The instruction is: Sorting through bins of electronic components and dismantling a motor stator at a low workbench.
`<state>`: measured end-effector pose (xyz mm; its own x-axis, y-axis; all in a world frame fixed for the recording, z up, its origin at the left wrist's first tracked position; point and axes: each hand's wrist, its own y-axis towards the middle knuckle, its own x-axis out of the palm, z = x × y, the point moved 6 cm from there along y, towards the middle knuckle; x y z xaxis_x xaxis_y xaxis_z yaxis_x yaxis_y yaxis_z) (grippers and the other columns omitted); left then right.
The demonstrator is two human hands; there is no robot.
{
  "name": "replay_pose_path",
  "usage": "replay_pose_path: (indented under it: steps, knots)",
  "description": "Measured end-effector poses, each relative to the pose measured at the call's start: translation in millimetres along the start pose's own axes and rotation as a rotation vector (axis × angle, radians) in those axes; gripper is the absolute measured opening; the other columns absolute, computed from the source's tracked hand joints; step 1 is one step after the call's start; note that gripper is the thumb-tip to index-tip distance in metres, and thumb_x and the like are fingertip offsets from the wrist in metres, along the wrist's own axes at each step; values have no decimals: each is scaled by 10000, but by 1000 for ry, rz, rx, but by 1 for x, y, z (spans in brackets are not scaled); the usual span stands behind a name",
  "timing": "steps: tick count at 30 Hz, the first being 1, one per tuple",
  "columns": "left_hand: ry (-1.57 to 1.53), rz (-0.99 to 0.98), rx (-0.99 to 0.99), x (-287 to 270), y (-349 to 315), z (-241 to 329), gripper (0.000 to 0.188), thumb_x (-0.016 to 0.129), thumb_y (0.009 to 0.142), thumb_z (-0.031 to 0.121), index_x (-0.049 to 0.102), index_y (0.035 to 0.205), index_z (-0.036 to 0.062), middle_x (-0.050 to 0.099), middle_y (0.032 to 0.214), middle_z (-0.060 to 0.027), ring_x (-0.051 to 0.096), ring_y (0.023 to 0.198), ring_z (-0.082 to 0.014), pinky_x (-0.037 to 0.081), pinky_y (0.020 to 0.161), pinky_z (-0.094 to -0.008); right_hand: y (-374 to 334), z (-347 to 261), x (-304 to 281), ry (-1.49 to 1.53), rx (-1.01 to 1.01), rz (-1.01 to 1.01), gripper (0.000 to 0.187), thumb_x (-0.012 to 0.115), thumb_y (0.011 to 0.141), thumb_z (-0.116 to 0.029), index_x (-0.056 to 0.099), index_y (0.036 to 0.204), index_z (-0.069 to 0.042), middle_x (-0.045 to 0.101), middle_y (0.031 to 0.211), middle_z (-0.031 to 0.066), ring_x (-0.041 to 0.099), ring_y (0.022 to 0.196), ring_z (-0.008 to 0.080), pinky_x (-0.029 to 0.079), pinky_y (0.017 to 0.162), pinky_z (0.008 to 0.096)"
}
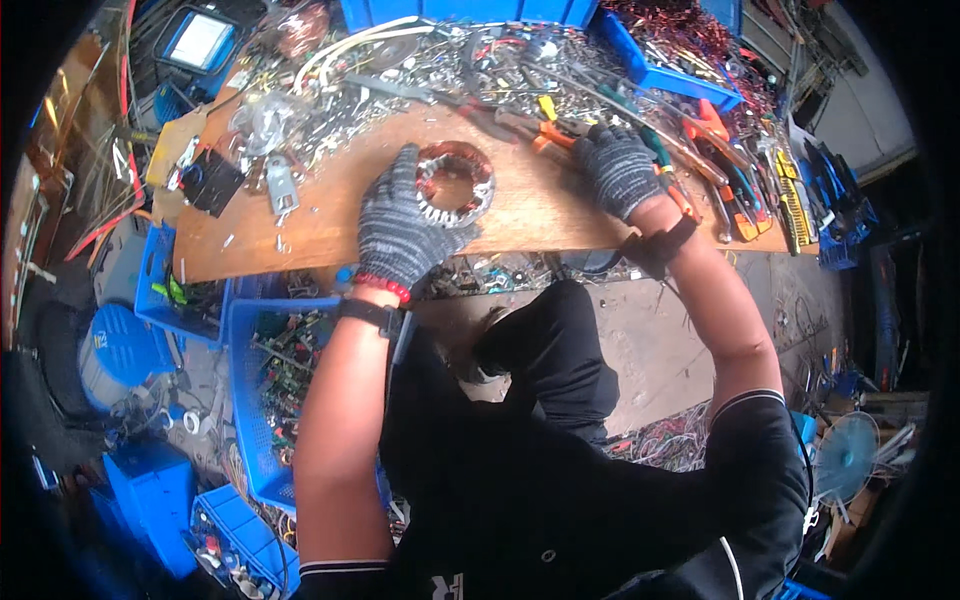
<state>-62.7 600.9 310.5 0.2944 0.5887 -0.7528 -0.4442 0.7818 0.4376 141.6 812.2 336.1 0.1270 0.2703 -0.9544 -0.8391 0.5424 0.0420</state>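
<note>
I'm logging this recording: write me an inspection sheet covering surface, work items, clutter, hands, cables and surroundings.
Surface: wooden tabletop, bare along its near middle.
Work items: copper-wound ring; orange-handled tool.
Clutter: small mixed scraps heaped across the far side; hand tools crowded at the right.
Hands: both in striped gloves; left hand around the ring's left edge, right hand beside the tool, grip unclear.
Cables: thick white cable over the scraps.
Surroundings: blue crate at lower left; fan at lower right.

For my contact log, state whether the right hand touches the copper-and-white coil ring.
No, the grey-gloved right hand is clearly apart from the ring.
</note>
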Motion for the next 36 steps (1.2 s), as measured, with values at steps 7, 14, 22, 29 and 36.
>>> replay_pose_path:
  steps: [7,14,22,29,36]
  knots:
    - [-225,-184,-161,8,10,-11,1131,981,609,511,462,1457,-28,702,1295,-182,689,1189,-328,537,1029,-431,11,-9,2,-51,-22,-23,508,636,966,-492,710,1172,-33,690,1142,225,710,1038,407,559,913,517]
    - [-240,-148,-146,1,12,-15,945,950,619,551,572,1312,31,738,1184,-218,719,1100,-393,574,961,-476,14,-2,1,302,287,55,543,542,1029,-532,747,1076,-32,724,1126,255,713,1004,441,525,929,565]
    - [-120,-127,-121,0,9,-13,1155,962,613,527,454,1488,-29,681,1300,-259,663,1224,-400,515,1069,-478,-46,19,-40,1648,422,392,275,730,975,-368,718,927,-98,628,713,-5,573,620,95,438,565,263]
    - [23,-22,33,-1,-1,-7,1301,977,606,536,334,1579,-40,405,1598,-276,447,1457,-425,365,1211,-503,-125,-22,-46,1964,319,549,274,712,1005,-324,660,1040,-58,732,831,93,702,728,192,550,660,307]
    - [-228,420,123,-39,-74,15,947,846,832,511,456,1501,-34,479,1500,-292,476,1386,-452,360,1194,-541,-198,-95,-17,2071,377,289,434,776,974,-297,574,1258,-38,694,956,78,714,851,199,585,727,330]
